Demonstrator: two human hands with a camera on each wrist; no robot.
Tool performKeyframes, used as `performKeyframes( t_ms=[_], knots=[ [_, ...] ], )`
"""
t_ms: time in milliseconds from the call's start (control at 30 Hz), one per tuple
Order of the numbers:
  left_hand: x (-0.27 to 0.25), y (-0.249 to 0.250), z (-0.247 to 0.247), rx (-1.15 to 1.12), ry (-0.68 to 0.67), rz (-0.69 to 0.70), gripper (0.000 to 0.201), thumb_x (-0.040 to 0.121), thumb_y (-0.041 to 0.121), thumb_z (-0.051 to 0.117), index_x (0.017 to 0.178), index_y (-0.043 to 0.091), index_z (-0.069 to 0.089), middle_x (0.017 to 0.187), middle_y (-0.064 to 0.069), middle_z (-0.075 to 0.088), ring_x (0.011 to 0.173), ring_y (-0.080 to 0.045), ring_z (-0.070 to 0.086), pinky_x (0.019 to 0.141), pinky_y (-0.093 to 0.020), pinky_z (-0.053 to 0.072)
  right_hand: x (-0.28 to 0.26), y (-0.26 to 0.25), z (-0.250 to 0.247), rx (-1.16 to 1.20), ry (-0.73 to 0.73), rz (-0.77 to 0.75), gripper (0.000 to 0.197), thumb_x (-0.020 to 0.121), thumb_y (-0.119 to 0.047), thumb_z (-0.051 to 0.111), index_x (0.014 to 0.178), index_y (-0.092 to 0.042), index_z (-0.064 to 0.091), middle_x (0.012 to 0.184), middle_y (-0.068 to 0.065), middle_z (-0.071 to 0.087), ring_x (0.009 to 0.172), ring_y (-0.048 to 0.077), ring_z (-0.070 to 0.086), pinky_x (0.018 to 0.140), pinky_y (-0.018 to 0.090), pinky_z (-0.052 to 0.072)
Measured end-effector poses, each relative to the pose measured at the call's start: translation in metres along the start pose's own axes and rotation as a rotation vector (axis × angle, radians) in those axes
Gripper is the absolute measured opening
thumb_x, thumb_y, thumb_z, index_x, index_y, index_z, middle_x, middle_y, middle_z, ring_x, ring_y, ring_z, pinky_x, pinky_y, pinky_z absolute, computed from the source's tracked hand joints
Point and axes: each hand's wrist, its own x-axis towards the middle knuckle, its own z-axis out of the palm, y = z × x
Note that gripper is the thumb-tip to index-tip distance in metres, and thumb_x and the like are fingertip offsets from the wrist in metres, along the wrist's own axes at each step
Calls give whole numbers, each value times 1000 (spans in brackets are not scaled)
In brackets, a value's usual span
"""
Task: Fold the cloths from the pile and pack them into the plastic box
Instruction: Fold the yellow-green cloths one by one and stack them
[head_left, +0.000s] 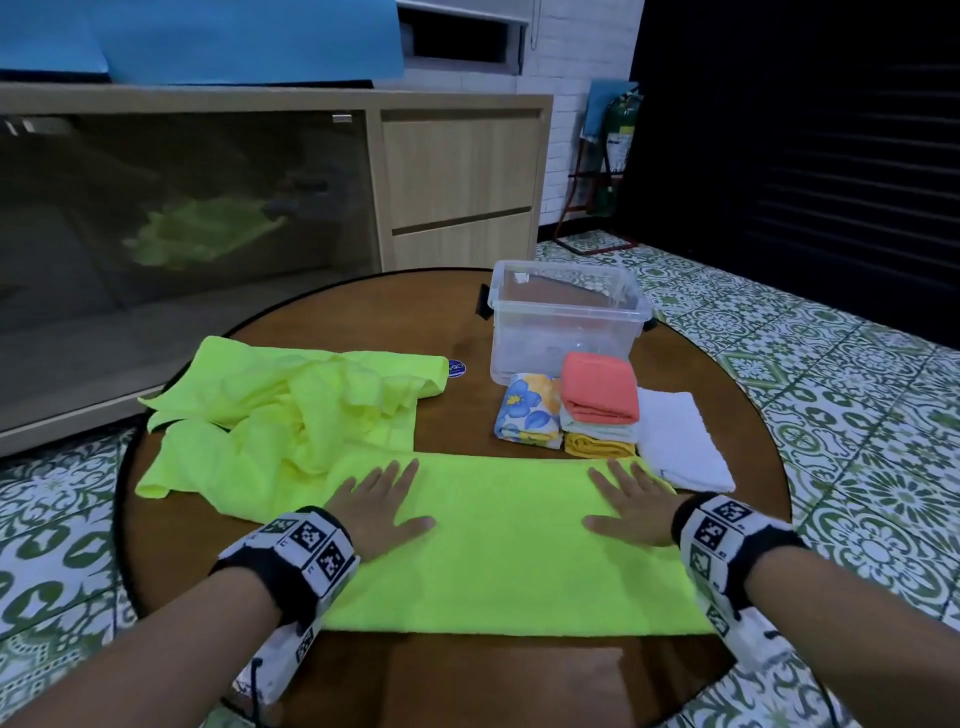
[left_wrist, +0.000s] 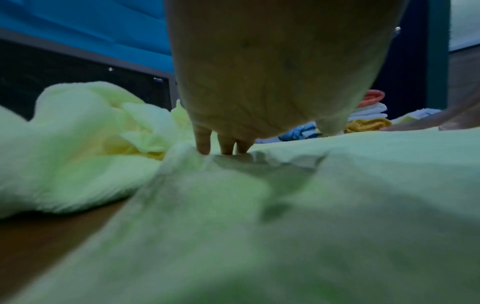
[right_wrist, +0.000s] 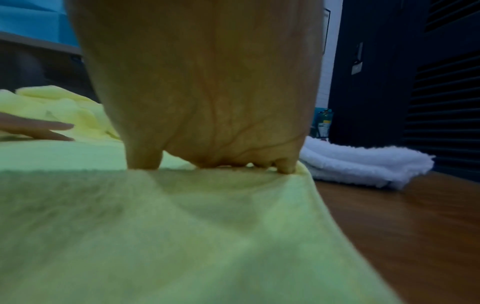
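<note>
- Lime-green terry makes up the cloth (head_left: 511, 540) now being worked; it is laid as a long band on the near part of the round wooden surface (head_left: 467, 675), just in front of the person.
- Both grips are released: the left hand (head_left: 376, 506) and the right hand (head_left: 631, 506) are pressed flat on the band with straight, spread fingers, and nothing is grasped.
- The band's long axis is seen to run left to right across the surface, its right end near the folded white towel (head_left: 680, 441), its left end lying over the unfolded pile (head_left: 291, 410) of the same green.
- Several folded cloths are set beside the plastic box (head_left: 563, 317): a flowered one (head_left: 527, 410), and a coral one (head_left: 600, 387) stacked on pale and yellow ones.
- The box appears to hold no cloth yet, so packing is judged not begun.
- The task is judged partly done: the green band seems to need further folds across its length, the crumpled pile is left to fold, and everything is still to be packed.
</note>
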Motion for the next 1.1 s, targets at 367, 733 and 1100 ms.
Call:
performKeyframes(
  t_ms=[367,733,1100],
  knots=[
    [66,-39,-18,-56,55,-318,66,89,70,9,147,43,-2,159,2,-4,144,-37,1,113,-56,13,-10,5,-10,17,-26,-42,118,52,-92,-4,147,-25,-23,152,6,-31,143,30,-20,117,46,0],
    [125,-59,-54,-153,0,-374,78,85,75,21,149,37,-4,158,-6,-10,141,-45,-9,115,-58,6,-5,5,-15,41,-78,-57,132,31,-88,-8,145,-24,-26,149,5,-36,142,29,-25,116,46,-4],
    [42,-12,-32,61,83,128,86,86,72,24,150,24,-7,158,-4,-13,146,-24,-11,117,-44,3,-12,-17,-10,-3,70,20,74,97,-56,23,150,-17,-12,155,12,-22,145,31,-10,119,44,10]
  ],
)
